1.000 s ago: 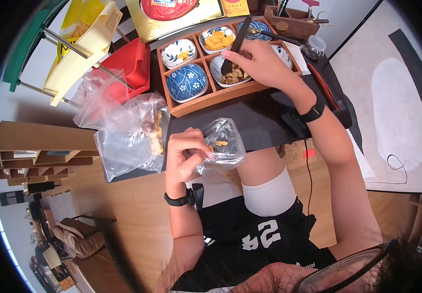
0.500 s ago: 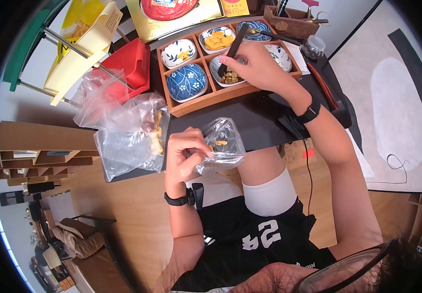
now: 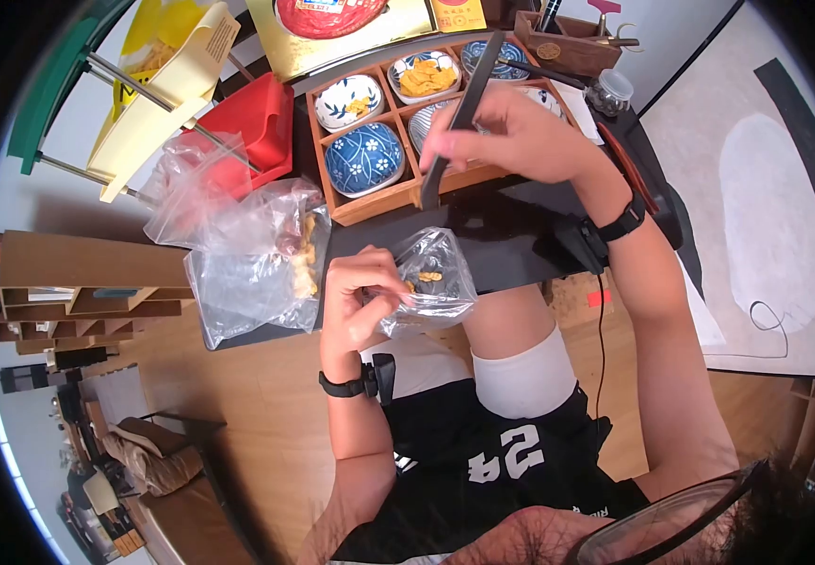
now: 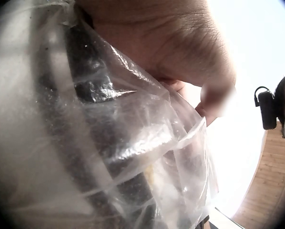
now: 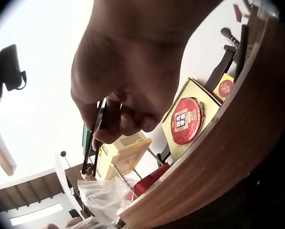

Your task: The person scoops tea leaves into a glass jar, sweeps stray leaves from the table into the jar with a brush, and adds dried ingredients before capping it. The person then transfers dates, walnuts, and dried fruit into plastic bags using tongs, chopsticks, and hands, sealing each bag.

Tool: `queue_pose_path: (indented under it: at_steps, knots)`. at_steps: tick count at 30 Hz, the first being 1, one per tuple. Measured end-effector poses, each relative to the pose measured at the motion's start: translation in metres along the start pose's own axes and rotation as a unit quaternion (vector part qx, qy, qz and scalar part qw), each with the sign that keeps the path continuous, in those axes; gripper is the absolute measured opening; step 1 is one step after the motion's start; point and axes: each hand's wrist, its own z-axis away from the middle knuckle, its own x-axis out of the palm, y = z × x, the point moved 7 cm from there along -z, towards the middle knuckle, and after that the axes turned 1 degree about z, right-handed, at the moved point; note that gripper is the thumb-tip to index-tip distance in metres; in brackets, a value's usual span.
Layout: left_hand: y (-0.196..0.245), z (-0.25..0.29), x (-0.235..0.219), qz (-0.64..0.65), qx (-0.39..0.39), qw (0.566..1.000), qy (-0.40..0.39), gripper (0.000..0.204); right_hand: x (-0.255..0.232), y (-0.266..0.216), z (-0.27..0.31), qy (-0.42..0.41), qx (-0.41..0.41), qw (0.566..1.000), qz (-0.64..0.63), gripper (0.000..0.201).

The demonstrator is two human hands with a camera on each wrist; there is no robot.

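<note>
A: Head view first: where are the hands?
B: The left hand (image 3: 360, 292) lies at 9 o'clock of centre, its fingers pinching a clear plastic bag (image 3: 450, 306) near the middle. A few yellow-brown pieces (image 3: 429, 277) lie inside it. The right hand (image 3: 516, 132), at 1 o'clock, grips black tweezers (image 3: 470, 104).
A: Pointing where?
B: Tips towards 7 o'clock, across the near edge of a compartmented wooden tray (image 3: 373, 207), with the bag well apart at their 6 o'clock. A blue floral dish (image 3: 363, 158) sits at the tray's 8 o'clock; a striped dish (image 3: 422, 118) is partly behind the right hand. Other clear bags (image 3: 238, 292) lie at 9 o'clock.
A: Left wrist view?
B: The bag spreads from 6 to 11 o'clock, the hand at 12. I cannot make out its fingertips there.
A: Right wrist?
B: The hand, at 12 o'clock, holds the tweezers; a small pale-brown piece (image 5: 87, 171) shows at the tips, too small to name. A red round package (image 5: 186, 121) is at 3 o'clock.
</note>
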Motion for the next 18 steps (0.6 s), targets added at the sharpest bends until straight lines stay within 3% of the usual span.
queue_pose_path:
  at_steps: [3, 6, 8, 9, 10, 12, 13, 14, 16, 18]
  knots:
    - [0.001, 0.000, 0.001, 0.000, -0.002, 1.000, 0.000, 0.021, 0.035, -0.002, 0.006, -0.135, -0.003, 0.989, -0.058, 0.026]
    - [0.001, -0.001, 0.001, -0.004, 0.003, 1.000, 0.000, 0.020, 0.044, 0.005, 0.007, -0.183, 0.049, 0.978, -0.083, 0.022]
    - [0.000, 0.001, 0.001, -0.007, -0.003, 1.000, 0.001, 0.020, 0.027, 0.003, 0.003, -0.127, 0.027, 0.991, -0.025, 0.025]
    - [0.000, 0.001, 0.001, -0.003, -0.001, 1.000, 0.004, 0.020, 0.016, 0.007, 0.001, -0.056, 0.043, 0.997, -0.002, 0.028]
    - [0.001, 0.000, 0.001, 0.001, 0.003, 1.000, 0.006, 0.021, 0.012, 0.006, 0.000, -0.056, 0.043, 0.998, -0.001, 0.028]
    - [0.003, -0.001, 0.001, 0.001, 0.004, 1.000, 0.002, 0.021, -0.023, 0.008, 0.001, 0.124, 0.094, 0.979, 0.134, 0.029]
    - [0.003, -0.001, 0.002, 0.000, 0.004, 1.000, 0.000, 0.022, -0.033, 0.011, 0.003, 0.176, 0.072, 0.958, 0.215, 0.030]
    - [0.003, -0.001, 0.002, 0.000, 0.004, 1.000, 0.000, 0.022, -0.035, 0.022, 0.001, 0.177, 0.072, 0.958, 0.215, 0.030]
    - [0.002, 0.000, 0.001, 0.004, -0.003, 1.000, 0.004, 0.022, -0.042, 0.013, 0.002, 0.256, -0.027, 0.919, 0.300, 0.038]
    - [0.001, 0.000, 0.001, 0.002, 0.001, 1.000, 0.004, 0.022, -0.039, 0.013, 0.003, 0.238, 0.002, 0.930, 0.279, 0.039]
